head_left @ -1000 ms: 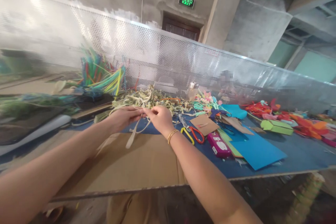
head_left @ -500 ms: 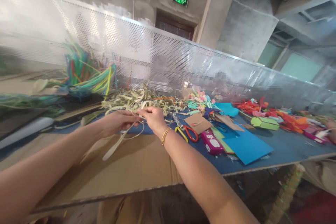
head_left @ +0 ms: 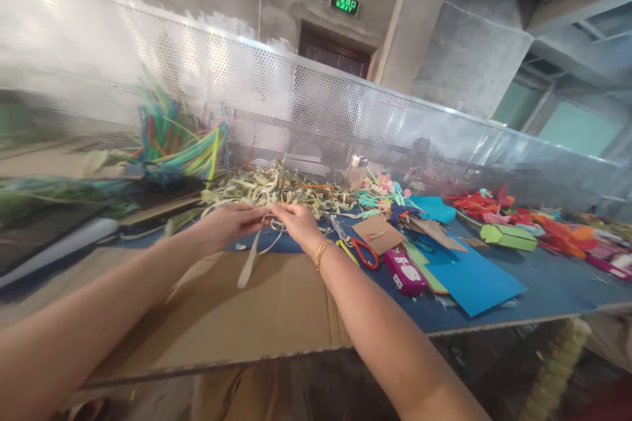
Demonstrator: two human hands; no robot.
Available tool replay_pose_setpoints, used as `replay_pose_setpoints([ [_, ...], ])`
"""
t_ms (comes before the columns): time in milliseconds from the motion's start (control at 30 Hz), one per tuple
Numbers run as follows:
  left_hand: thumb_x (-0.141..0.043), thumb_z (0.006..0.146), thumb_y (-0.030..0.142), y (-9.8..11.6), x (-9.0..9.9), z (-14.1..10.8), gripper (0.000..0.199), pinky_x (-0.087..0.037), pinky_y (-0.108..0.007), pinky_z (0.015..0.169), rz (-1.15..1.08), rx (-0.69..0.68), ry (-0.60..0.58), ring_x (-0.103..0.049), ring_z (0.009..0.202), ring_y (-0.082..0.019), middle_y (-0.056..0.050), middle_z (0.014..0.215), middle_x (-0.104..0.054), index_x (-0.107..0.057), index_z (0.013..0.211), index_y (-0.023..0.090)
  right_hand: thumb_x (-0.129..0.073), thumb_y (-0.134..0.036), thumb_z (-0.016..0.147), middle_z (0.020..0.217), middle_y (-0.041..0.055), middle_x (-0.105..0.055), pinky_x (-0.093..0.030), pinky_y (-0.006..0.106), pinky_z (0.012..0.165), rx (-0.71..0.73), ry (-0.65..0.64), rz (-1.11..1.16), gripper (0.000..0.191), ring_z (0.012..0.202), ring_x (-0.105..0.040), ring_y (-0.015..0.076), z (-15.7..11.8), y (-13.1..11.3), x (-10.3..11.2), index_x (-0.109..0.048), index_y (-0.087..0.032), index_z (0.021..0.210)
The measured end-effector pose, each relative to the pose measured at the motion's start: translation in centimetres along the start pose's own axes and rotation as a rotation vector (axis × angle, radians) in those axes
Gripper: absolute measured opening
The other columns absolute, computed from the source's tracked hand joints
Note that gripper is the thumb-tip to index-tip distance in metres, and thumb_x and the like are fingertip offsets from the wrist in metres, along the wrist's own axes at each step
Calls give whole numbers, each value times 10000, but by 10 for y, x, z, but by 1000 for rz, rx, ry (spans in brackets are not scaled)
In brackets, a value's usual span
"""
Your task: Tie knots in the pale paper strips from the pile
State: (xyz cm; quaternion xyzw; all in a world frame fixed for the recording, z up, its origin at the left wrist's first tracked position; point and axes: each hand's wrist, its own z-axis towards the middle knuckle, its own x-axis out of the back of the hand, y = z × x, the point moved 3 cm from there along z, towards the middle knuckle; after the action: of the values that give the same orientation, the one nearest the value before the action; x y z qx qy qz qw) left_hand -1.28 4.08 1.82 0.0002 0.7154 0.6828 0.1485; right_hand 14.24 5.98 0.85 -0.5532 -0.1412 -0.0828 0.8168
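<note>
A pale strip [head_left: 248, 266] hangs below my fingertips, with a thin loop beside it, over the brown cardboard [head_left: 276, 306]. My left hand [head_left: 230, 225] pinches the strip from the left. From the right, my right hand [head_left: 297, 222], with a gold bracelet [head_left: 322, 254] at the wrist, closes thumb and finger on the strip too. The fingertips of both hands meet. Just behind them lies a heap of pale green, curled strips [head_left: 257, 185]. Scissors with red and yellow handles [head_left: 364, 254] rest right of my right wrist.
Right of the scissors are a purple box [head_left: 405, 271], blue sheets [head_left: 474, 276], a green box [head_left: 508, 237] and red-orange pieces [head_left: 567, 237]. Colourful strands [head_left: 168, 138] stand at the left back. A perforated metal panel [head_left: 320, 99] runs behind the table.
The view has shifted a little, so most things sit slightly further right. The hanging end of the strip has swung from a slant to nearly upright, and my fingertips have come together.
</note>
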Motion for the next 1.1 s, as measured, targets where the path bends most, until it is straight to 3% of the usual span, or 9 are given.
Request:
replay_pose_setpoints([
  [200,-638,796,127,6,2,-1,75,-558,-172,638,-124,13,62,-657,673,-113,-75,739,-696,-693,747,114,-596,-602,707,531,-29,-528,-313,225,533,5,-66,-107,451,525,-439,86,-2,1,0,-669,-161,651],
  [333,-744,702,148,5,0,-2,69,-532,-147,617,-43,-4,-18,-647,672,-103,-72,739,-693,-696,731,109,-572,-525,745,539,-26,-543,-308,216,521,-16,-53,-41,387,518,-438,82,-3,-2,-1,-663,-159,658],
  [533,-823,593,202,4,0,-2,192,-499,-160,589,85,-28,12,-601,619,-85,-30,663,-656,-674,682,120,-635,-327,681,571,-33,-569,-357,211,555,-19,-30,88,157,549,-469,88,-4,-9,0,-640,-173,650],
  [733,-834,558,189,8,2,-2,202,-492,-163,582,91,-55,23,-593,614,-84,-27,661,-643,-663,639,120,-663,-316,650,564,-38,-576,-378,224,602,-18,13,84,150,564,-471,91,-2,-9,3,-641,-171,614],
  [900,-795,618,133,4,6,1,166,-527,-179,607,50,-63,39,-629,645,-108,-52,708,-666,-672,729,112,-668,-317,652,570,-35,-584,-380,227,604,-58,14,95,153,560,-473,90,-1,-3,5,-651,-169,616],
  [1100,-787,646,192,5,3,1,214,-537,-211,698,3,-145,4,-654,735,-125,-23,753,-642,-616,764,144,-648,-352,711,676,0,-651,-420,231,634,-132,-30,222,185,638,-556,107,0,-1,5,-706,-181,751],
])
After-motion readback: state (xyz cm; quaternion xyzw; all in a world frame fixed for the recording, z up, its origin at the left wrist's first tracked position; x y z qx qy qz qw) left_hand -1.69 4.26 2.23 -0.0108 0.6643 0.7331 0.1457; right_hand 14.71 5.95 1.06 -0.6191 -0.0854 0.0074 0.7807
